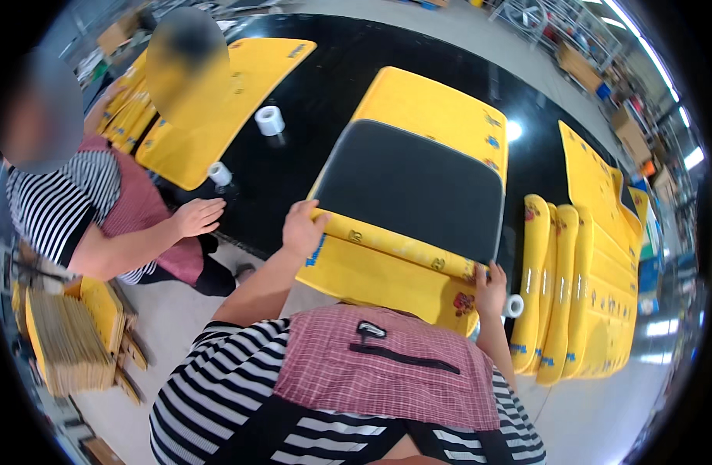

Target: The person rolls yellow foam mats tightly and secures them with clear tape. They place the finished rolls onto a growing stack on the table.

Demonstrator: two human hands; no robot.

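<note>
Padding fills the middle of the work: a dark grey foam pad [412, 188] lies flat on a large yellow mat cover [437, 105] spread on the black glossy table [348, 62], right in front of the person. The near edge of the yellow cover is rolled up over the pad's front edge into a fold [395, 244] — it runs from one hand to the other and hangs a little over the table edge below. The left hand [303, 227] has its fingers curled onto the left end of that fold, gripping it; the right hand [491, 285] is closed over the right end, pinching the yellow material at the corner. As a judgement, the wrapping looks barely begun: only this near edge is turned over, while the far edge and both sides of the cover lie flat and open around the pad. Just beside the right hand stands a roll of white tape [515, 305], and further right a row of finished-looking yellow rolled mats [561, 287] lies side by side. Two more tape rolls [269, 119] sit further up the table near another yellow cover [240, 85]. A co-worker's hand [197, 217] rests flat on the table edge to the left — apart from the person's own
</note>
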